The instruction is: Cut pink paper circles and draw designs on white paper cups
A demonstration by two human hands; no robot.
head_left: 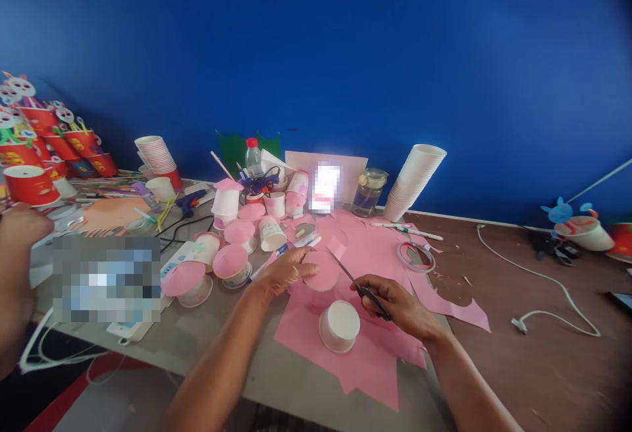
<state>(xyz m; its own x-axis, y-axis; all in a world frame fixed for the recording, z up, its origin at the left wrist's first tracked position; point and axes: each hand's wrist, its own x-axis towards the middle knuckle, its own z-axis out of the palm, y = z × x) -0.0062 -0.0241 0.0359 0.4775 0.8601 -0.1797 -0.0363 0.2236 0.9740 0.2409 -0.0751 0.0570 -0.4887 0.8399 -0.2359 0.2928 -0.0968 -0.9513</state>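
Observation:
My left hand (285,269) pinches a round piece of pink paper (323,274) held just above the table. My right hand (395,303) grips black-handled scissors (353,279), whose blades point up and left at the edge of that pink piece. Directly below, between my hands, a white paper cup (340,325) stands upside down on a big sheet of pink paper (345,353).
Several cups topped with pink discs (231,262) cluster left of my hands. A tall stack of white cups (413,182), a glass jar (369,191), a water bottle (253,157), a glue gun (190,201) and a white cable (543,277) lie around. Another person's arm (14,267) reaches in at far left.

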